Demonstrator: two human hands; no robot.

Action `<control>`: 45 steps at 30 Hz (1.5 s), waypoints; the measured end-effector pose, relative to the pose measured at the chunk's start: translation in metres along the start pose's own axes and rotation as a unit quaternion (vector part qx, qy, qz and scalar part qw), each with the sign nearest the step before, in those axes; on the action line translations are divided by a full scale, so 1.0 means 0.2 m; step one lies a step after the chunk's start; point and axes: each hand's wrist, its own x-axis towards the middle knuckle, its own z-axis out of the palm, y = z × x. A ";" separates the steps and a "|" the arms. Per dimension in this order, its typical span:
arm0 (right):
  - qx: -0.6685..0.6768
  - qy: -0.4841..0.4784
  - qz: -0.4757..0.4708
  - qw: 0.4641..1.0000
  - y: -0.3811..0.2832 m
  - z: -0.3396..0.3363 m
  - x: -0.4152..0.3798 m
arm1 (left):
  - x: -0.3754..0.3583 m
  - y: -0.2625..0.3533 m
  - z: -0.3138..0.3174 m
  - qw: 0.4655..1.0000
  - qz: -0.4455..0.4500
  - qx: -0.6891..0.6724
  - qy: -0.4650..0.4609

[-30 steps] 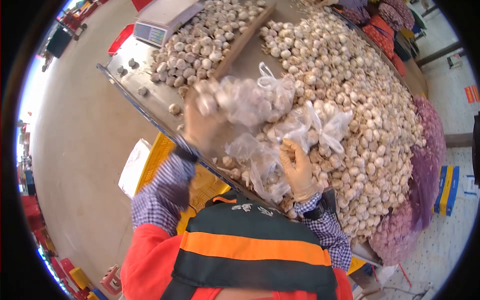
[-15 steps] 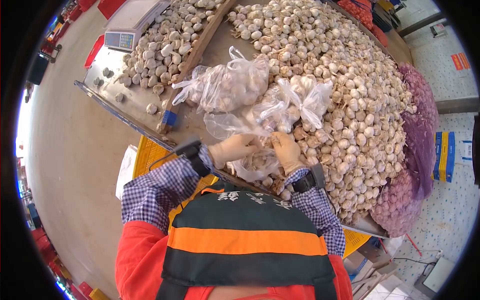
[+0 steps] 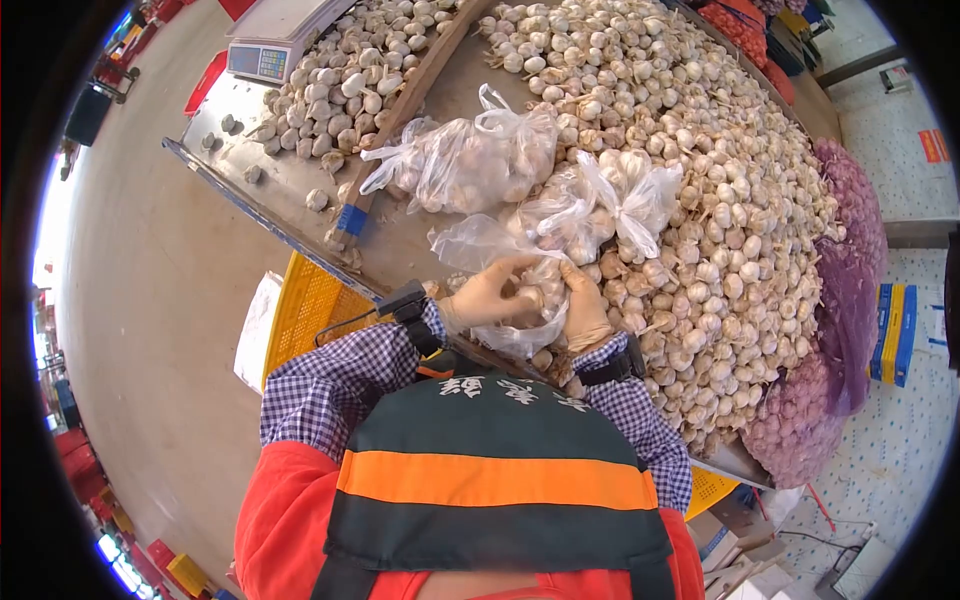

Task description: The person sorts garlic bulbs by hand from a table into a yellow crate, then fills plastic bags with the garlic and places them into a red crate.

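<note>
Both of my gloved hands are at an open clear plastic bag [image 3: 518, 338] with garlic in it, near the table's front edge. My left hand [image 3: 490, 297] is curved at the bag's left side, its fingers closed round the plastic rim. On the right side, my right hand [image 3: 583, 308] pinches the bag's edge. Just beyond lies a knotted bag of garlic [image 3: 565, 222], and a further tied bag [image 3: 480, 165] rests behind it to the left. A large heap of loose garlic [image 3: 720, 230] spreads to the right of my hands.
A wooden divider [image 3: 410, 100] separates a smaller garlic pile [image 3: 335, 100] at the left. Behind that pile stands a scale [image 3: 262, 60]. Purple mesh sacks [image 3: 800, 415] lie along the right edge. A yellow crate [image 3: 305, 310] sits below the table's left front.
The view has shifted slightly, so the table appears further right. My left hand has moved onto the bag, which now looks wider and fuller between my hands.
</note>
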 end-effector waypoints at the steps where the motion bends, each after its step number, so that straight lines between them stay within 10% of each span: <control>1: 0.050 0.000 0.028 0.998 -0.04 0.07 -0.04 | -0.01 0.04 -0.02 0.984 -0.073 -0.153 -0.047; 9: -0.044 -0.072 -0.034 0.996 -0.09 0.18 -0.06 | -0.02 0.15 0.02 0.930 0.019 -0.362 -0.065; 12: 0.134 -0.133 0.062 0.980 -0.17 0.16 -0.05 | -0.01 0.07 -0.06 0.823 -0.034 -0.561 -0.079; 14: -0.173 -0.006 -0.126 0.977 -0.17 0.09 -0.03 | -0.02 0.02 -0.12 0.663 0.020 -0.734 -0.148; 15: -0.390 0.054 -0.250 0.884 -0.16 0.04 -0.03 | -0.03 0.02 -0.13 0.640 0.009 -0.759 -0.119; 19: -0.406 0.045 -0.317 0.856 -0.01 -0.11 0.02 | -0.09 0.09 -0.21 0.623 0.030 -0.778 -0.077; 21: -0.311 0.061 -0.157 0.935 -0.04 -0.02 -0.08 | -0.09 0.10 -0.24 0.631 0.049 -0.771 -0.076; 25: -0.447 0.044 -0.079 0.890 0.03 -0.05 -0.08 | -0.10 0.13 -0.32 0.648 0.082 -0.753 -0.078; 29: -0.508 -0.030 -0.092 0.856 0.04 0.02 -0.11 | -0.02 0.18 -0.70 0.629 0.080 -0.773 0.012; 33: -0.629 -0.074 -0.184 0.751 0.13 -0.02 -0.04 | 0.10 0.25 -1.17 0.640 0.316 -0.700 -0.024; 37: -0.470 -0.072 -0.183 0.861 0.11 0.13 0.02 | 0.02 0.43 -0.83 0.908 0.181 -0.377 -0.030; 41: -0.313 -0.183 -0.191 0.912 -0.05 0.38 0.05 | -0.03 0.32 -0.37 0.986 0.059 0.149 -0.054; 45: -0.425 -0.189 -0.189 0.865 -0.27 0.50 0.21 | -0.31 0.31 -0.41 0.997 -0.020 -0.051 0.060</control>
